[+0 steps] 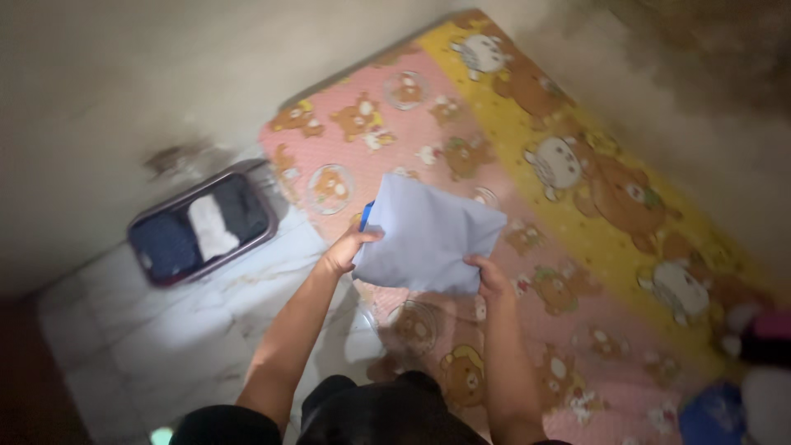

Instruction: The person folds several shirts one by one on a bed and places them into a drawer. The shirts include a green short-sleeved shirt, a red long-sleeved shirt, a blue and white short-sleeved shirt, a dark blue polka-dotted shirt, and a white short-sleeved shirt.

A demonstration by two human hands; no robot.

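The left hand (344, 251) and right hand (488, 276) are gripping opposite edges of a folded pale cloth (424, 235), holding it above the mattress (577, 247); the grip is looking shallow, so the fold could be slipping open, I judge; the mattress is lying on a tiled floor (165, 346) against a bare wall (124, 82); a basket (202, 227) of clothes is sitting nearby.

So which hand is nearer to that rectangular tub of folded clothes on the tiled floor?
Left. The left hand holds the near-left edge of the pale blue folded cloth, on the side toward the tub. The right hand holds the cloth's bottom-right edge, farther away.
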